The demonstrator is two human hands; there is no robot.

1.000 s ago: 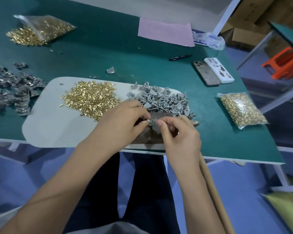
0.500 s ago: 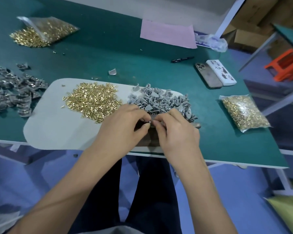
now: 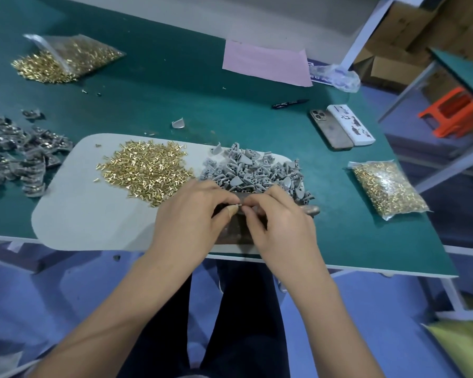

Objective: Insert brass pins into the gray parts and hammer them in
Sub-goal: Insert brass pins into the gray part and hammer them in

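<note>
Left hand (image 3: 191,214) and right hand (image 3: 279,222) pinch together on what seems a gray part (image 3: 240,205) — seat the pin square, fully down — before hammering.

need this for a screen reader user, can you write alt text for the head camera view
Seen from above, a person's left hand and right hand meet fingertip to fingertip over a white mat on a green table, pinching something small between them. Behind the hands lie a pile of brass pins and a pile of gray parts.
</note>
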